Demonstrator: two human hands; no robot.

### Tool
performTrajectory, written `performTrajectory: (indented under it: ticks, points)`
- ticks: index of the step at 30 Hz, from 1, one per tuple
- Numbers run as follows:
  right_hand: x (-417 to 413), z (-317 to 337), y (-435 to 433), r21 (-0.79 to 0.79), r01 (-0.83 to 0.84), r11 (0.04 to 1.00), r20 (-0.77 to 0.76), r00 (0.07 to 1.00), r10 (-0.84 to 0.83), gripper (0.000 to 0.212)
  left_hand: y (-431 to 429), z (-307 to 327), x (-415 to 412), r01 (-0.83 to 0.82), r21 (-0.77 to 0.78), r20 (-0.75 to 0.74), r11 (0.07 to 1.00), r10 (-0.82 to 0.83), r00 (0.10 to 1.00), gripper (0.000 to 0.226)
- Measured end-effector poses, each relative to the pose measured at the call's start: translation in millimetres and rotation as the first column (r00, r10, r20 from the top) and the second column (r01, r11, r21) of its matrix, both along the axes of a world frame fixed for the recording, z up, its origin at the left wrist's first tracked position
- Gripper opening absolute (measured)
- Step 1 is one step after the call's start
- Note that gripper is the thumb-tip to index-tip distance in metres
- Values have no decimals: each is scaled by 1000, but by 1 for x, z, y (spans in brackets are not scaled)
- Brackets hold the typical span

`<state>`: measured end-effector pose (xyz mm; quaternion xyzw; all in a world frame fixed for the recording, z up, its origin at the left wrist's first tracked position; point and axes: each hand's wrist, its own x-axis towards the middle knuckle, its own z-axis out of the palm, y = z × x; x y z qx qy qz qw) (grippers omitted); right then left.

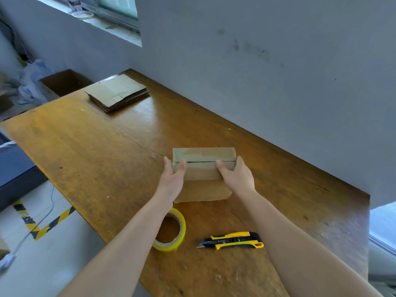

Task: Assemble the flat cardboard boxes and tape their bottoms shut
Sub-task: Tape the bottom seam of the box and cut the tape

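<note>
A small brown cardboard box (203, 168) stands on the wooden table (96, 159), its folded flaps facing up with a dark seam running across them. Clear tape shines along the seam. My left hand (174, 175) grips the box's left end, thumb pressed on the top near the seam. My right hand (236, 175) holds the right end the same way. A roll of yellow-tinted tape (171, 230) lies near the table's front, partly behind my left forearm. A stack of flat cardboard boxes (117, 93) rests at the far end of the table.
A yellow and black utility knife (231, 241) lies right of the tape roll. An open cardboard carton (64, 82) stands on the floor beyond the table's far end. A grey wall runs along the table's right side. Striped floor tape and a white cable lie at left.
</note>
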<state>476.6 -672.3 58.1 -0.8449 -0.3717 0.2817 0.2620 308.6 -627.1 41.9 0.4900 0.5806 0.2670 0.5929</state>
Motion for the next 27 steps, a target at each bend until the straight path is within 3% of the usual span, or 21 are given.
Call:
performTrajectory:
  ticks: [2,5,9,13,14,16,17,18,20,24,27]
  points:
    - [3,0,-3,11,32,999,-81,996,-31,71,5,4,2,-78,-173,108,982,97,989,73]
    - [4,7,-12,63,151,987,-223,966,-133,72,8,8,-1,-115,-329,228,937,197,954,73]
    - [8,12,-27,139,411,901,-401,856,-328,71,3,16,-4,-168,-290,447,942,289,847,37]
    - [12,3,-39,199,505,840,-424,817,-391,50,1,12,-6,-205,-149,576,967,254,777,12]
    - [12,0,-41,208,517,830,-439,808,-393,43,2,9,-9,-160,-151,604,976,219,766,29]
    - [14,-7,-45,222,517,827,-471,799,-373,30,6,1,-19,-10,-216,654,976,153,741,91]
    - [15,-9,-47,232,502,833,-478,805,-352,27,7,-3,-24,76,-246,667,966,112,736,112]
    - [14,-11,-48,233,485,843,-483,810,-333,27,6,-5,-27,158,-238,666,958,43,745,115]
    - [14,-16,-47,205,448,870,-481,821,-309,38,1,-9,-29,251,-170,574,953,-111,811,92]
    - [10,-25,-43,60,345,937,-487,829,-274,62,-10,-26,-26,236,-99,359,967,-186,915,82]
    - [4,-38,-41,-31,305,952,-512,813,-277,59,-21,-38,-21,247,-30,164,969,-239,957,70]
